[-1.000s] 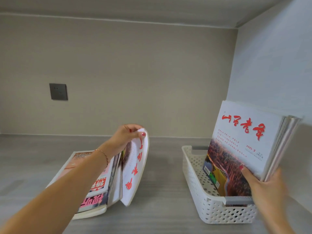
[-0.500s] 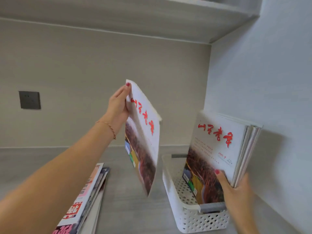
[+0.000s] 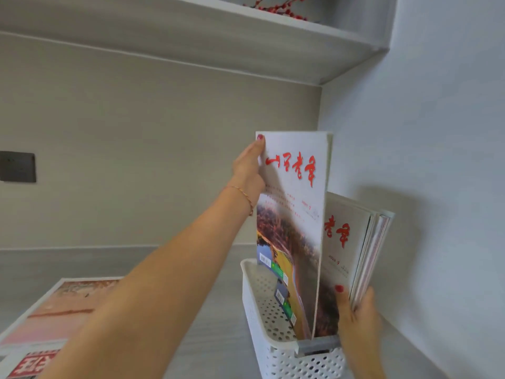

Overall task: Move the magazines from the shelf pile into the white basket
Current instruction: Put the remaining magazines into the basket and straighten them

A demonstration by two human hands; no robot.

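Observation:
My left hand (image 3: 250, 170) grips the top left edge of a white magazine (image 3: 293, 228) with red characters and a landscape photo. The magazine stands upright with its lower end inside the white perforated basket (image 3: 266, 318) at the lower right. Behind it several similar magazines (image 3: 352, 247) lean toward the right wall. My right hand (image 3: 355, 321) holds their lower edge, thumb on the front cover. The remaining pile of magazines (image 3: 54, 315) lies flat on the shelf at the lower left, partly hidden by my left forearm.
The grey shelf board (image 3: 207, 324) ends at a beige back wall and a pale side wall (image 3: 437, 160) close to the basket. A dark wall socket (image 3: 17, 166) sits at the left. An upper shelf (image 3: 246, 42) carries red berry twigs (image 3: 278, 8).
My left hand has carried the magazine from the air left of the basket rightward and lowered its bottom end into the basket, in front of the stack that my right hand steadies.

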